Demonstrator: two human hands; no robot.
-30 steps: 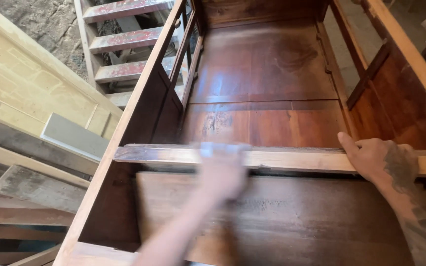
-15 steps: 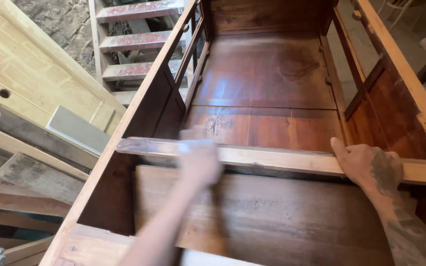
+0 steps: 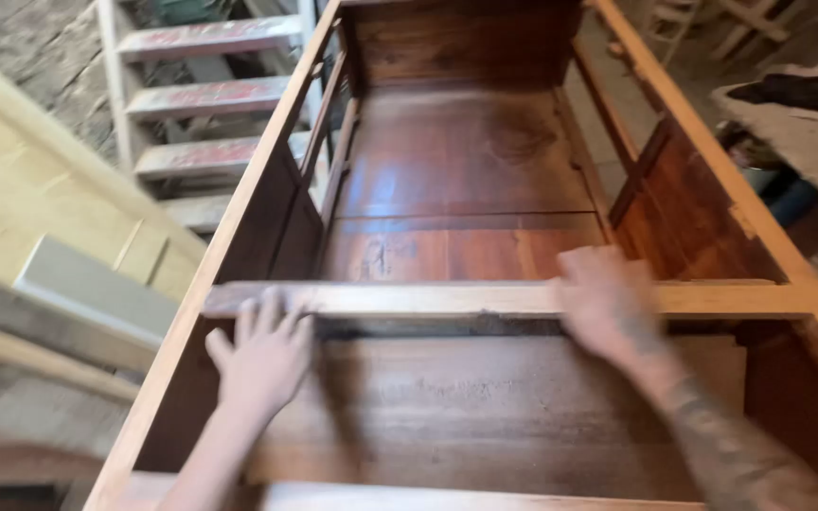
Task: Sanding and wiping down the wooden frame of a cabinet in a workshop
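Crossbar (image 3: 485, 299) of pale wood, spanning the open wooden cabinet frame (image 3: 239, 218) from its left side rail to its right side rail, above the dark reddish back panel (image 3: 466, 161). Left hand (image 3: 262, 355), fingers spread and flat, rests with its fingertips on the crossbar's left end; it grips nothing. Right hand (image 3: 608, 303), blurred, lies palm-down over the crossbar right of its middle; whether the fingers curl around the bar cannot be told. Beyond the frame's left rail stands a red-stepped ladder (image 3: 201, 104).
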